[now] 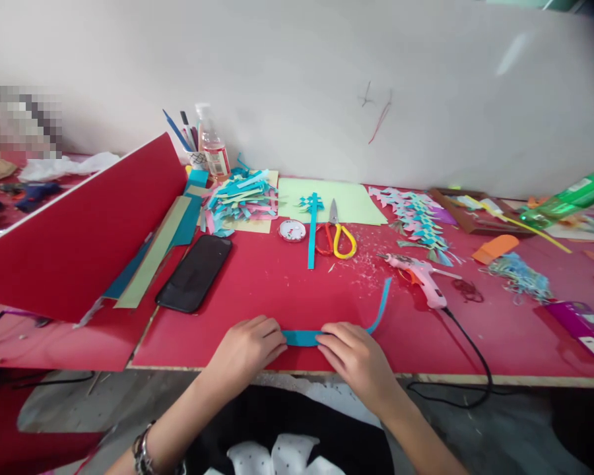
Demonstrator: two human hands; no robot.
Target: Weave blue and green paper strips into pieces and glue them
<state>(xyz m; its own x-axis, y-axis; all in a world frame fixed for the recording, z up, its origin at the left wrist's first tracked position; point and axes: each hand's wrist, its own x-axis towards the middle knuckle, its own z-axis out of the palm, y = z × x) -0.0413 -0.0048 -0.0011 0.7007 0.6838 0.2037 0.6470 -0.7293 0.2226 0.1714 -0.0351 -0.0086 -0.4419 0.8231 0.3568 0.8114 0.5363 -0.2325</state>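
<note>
Blue and narrow, that paper strip (301, 338), pinched by left hand (252, 340) and right hand (356, 348), probably for steadiness, curls toward one o'clock.

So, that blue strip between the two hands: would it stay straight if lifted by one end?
Probably not: the blue strip looks thin, and the part beyond the right hand curves, so it would likely bend or droop. It's probably very light, being narrow and apparently paper. Its flat shape suggests it would slide rather than roll if pushed.
</note>
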